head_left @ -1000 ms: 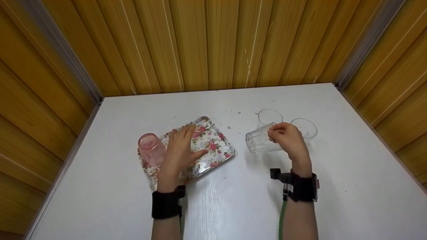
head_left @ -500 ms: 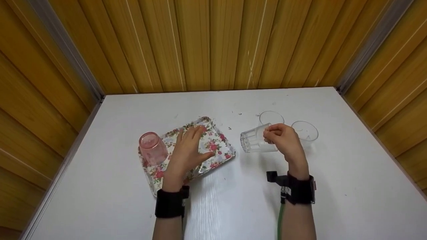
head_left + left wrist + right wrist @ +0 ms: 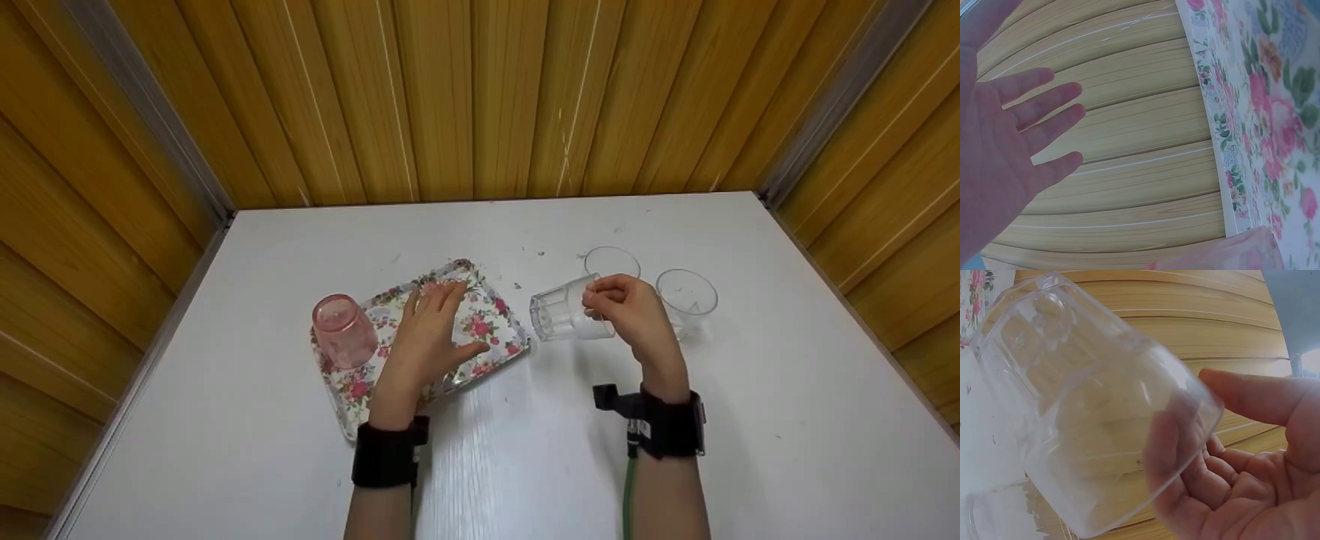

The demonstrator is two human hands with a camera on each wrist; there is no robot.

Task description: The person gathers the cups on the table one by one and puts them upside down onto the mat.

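Observation:
My right hand (image 3: 634,319) pinches a clear drinking glass (image 3: 559,309) by its rim. The glass is tilted on its side in the air, its base toward the tray. In the right wrist view the thumb and fingers grip the rim of the glass (image 3: 1089,416). My left hand (image 3: 424,341) hovers over the flowered tray (image 3: 480,330) with fingers spread and nothing in it; the left wrist view shows the same straight fingers (image 3: 1053,124). A pink glass (image 3: 345,337) stands on the tray's left part, left of that hand.
Two more clear glasses stand upright on the white table, one behind (image 3: 611,261) and one to the right (image 3: 686,292) of my right hand. Small dark specks lie on the table between tray and glasses. Wood-patterned walls (image 3: 502,105) enclose the back and sides.
My right hand has moved left with the clear glass, bringing its base close to the tray's right edge. The left hand has shifted slightly right above the tray, fingers still spread.

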